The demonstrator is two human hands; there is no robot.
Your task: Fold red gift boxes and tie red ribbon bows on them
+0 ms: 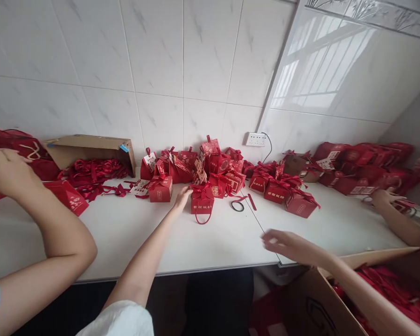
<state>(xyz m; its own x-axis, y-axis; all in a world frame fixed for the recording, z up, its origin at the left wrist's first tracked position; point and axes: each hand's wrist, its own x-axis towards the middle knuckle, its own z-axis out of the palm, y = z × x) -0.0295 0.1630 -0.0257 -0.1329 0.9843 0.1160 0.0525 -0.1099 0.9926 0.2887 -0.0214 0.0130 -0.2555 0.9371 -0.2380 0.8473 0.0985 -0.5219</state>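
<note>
My left hand (pixel 182 199) reaches forward over the white table, its fingers pressed together at the upper left side of a small red gift box (pixel 202 206). The box stands upright with a ribbon bow on top, gold writing on its front and a cord handle (pixel 203 221) hanging down in front. Further right, my right hand (pixel 279 242) is above the table's front edge, apart from any box. Motion smears its half-curled fingers, so I cannot make out whether anything is in them. A black ring (pixel 237 206) and a strip of red ribbon (pixel 252 202) lie between the hands.
Several red gift boxes (pixel 161 188) stand along the wall. A cardboard box (pixel 91 142) of red ribbons lies at the left; another open carton (pixel 311 298) is at the lower right. Co-workers' arms (pixel 61 224) reach in from both sides. A socket (pixel 256 139) is on the wall.
</note>
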